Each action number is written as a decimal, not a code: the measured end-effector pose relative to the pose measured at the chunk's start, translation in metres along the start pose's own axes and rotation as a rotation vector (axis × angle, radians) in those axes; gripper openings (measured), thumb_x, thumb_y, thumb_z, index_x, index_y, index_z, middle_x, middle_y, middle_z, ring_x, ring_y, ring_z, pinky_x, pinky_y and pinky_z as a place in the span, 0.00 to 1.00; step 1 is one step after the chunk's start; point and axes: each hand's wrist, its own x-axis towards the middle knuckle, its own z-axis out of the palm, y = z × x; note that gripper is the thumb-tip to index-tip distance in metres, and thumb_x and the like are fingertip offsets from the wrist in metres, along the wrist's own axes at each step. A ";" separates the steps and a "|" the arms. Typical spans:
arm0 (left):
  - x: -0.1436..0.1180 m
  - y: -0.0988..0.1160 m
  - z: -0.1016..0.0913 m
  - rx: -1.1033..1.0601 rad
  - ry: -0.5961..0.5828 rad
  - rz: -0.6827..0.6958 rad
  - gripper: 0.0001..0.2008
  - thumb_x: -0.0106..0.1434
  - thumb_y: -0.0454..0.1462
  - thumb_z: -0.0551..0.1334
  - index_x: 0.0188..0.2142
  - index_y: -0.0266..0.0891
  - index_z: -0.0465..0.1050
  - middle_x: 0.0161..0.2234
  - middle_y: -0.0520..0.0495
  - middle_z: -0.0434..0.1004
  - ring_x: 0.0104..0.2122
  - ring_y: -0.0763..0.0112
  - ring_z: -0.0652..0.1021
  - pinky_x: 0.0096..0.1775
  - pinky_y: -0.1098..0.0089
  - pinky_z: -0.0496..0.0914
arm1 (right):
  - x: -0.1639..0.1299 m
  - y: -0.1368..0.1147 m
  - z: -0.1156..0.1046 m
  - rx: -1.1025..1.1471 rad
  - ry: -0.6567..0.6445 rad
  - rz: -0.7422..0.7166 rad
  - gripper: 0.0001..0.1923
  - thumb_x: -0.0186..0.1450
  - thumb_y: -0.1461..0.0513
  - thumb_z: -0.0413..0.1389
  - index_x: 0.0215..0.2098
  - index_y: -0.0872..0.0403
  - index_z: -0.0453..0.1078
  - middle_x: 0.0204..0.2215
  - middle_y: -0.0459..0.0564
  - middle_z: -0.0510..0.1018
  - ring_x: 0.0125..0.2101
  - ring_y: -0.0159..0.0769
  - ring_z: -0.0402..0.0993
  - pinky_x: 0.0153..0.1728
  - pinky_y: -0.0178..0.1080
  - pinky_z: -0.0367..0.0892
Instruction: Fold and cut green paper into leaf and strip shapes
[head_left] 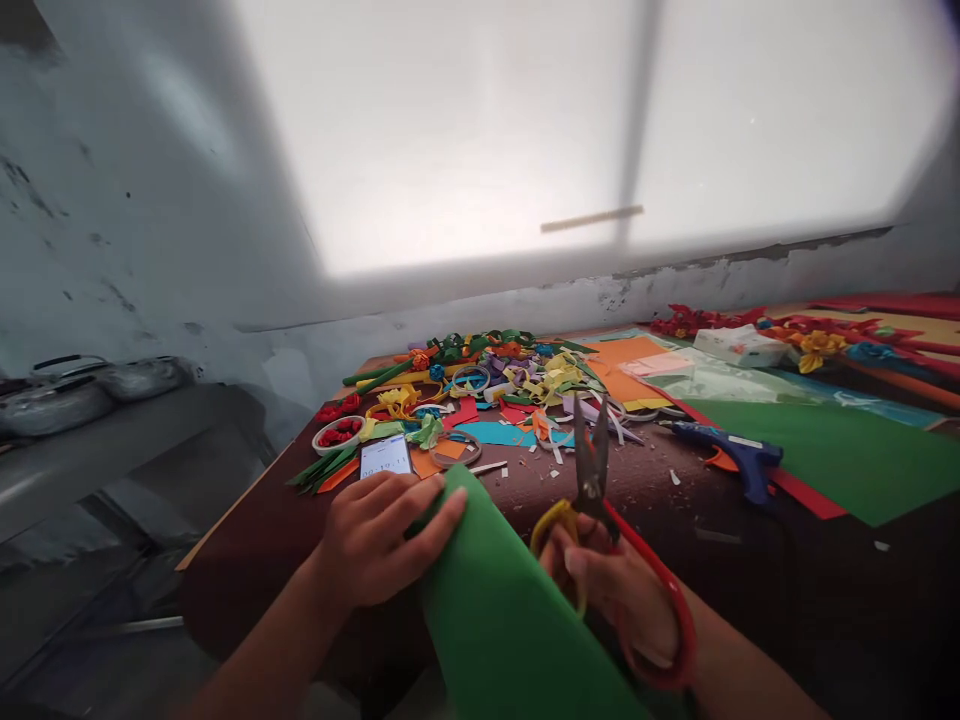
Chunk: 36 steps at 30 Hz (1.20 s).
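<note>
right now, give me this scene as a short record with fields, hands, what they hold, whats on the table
left hand: left hand grips the upper left edge of the green paper sheet, fingers on top
right hand: right hand holds the scissors, blades pointing up, slightly parted
scissor handles: one yellow, one red
table: dark brown table
paper scraps: coloured pile at the far side
phone: phone lying flat, just beyond the left hand
glue gun: blue glue gun to the right, beside a large green sheet
</note>
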 end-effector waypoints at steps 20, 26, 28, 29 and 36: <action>0.010 0.092 0.032 -1.346 -0.150 -1.693 0.21 0.55 0.50 0.73 0.29 0.33 0.75 0.21 0.52 0.70 0.20 0.77 0.69 0.22 0.77 0.66 | 0.031 -0.021 0.021 -0.225 0.551 -0.387 0.13 0.60 0.59 0.66 0.29 0.53 0.65 0.26 0.44 0.72 0.26 0.30 0.66 0.27 0.35 0.61; 0.008 0.100 0.037 -1.414 -0.058 -1.938 0.28 0.47 0.55 0.75 0.36 0.36 0.75 0.23 0.51 0.73 0.22 0.72 0.72 0.23 0.73 0.69 | 0.036 -0.022 0.015 -0.212 0.578 -0.410 0.13 0.60 0.60 0.66 0.30 0.52 0.64 0.25 0.42 0.69 0.25 0.29 0.62 0.27 0.34 0.60; 0.006 0.104 0.041 -1.328 -0.021 -1.921 0.29 0.47 0.58 0.74 0.30 0.35 0.73 0.20 0.54 0.68 0.20 0.76 0.67 0.21 0.76 0.65 | 0.034 -0.021 0.014 -0.195 0.551 -0.386 0.14 0.60 0.59 0.66 0.31 0.52 0.64 0.26 0.41 0.70 0.26 0.30 0.63 0.29 0.35 0.61; 0.006 0.104 0.043 -1.271 -0.007 -1.882 0.29 0.48 0.59 0.73 0.28 0.35 0.72 0.19 0.55 0.65 0.20 0.78 0.65 0.20 0.77 0.62 | 0.033 -0.020 0.014 -0.189 0.512 -0.352 0.15 0.59 0.59 0.67 0.31 0.52 0.63 0.26 0.42 0.71 0.27 0.30 0.65 0.29 0.35 0.61; 0.006 0.104 0.040 -1.178 -0.098 -1.718 0.26 0.58 0.57 0.67 0.30 0.35 0.72 0.20 0.55 0.63 0.21 0.77 0.63 0.22 0.77 0.60 | 0.032 -0.023 0.013 -0.136 0.460 -0.220 0.22 0.51 0.61 0.72 0.30 0.52 0.61 0.24 0.41 0.74 0.24 0.28 0.64 0.25 0.33 0.60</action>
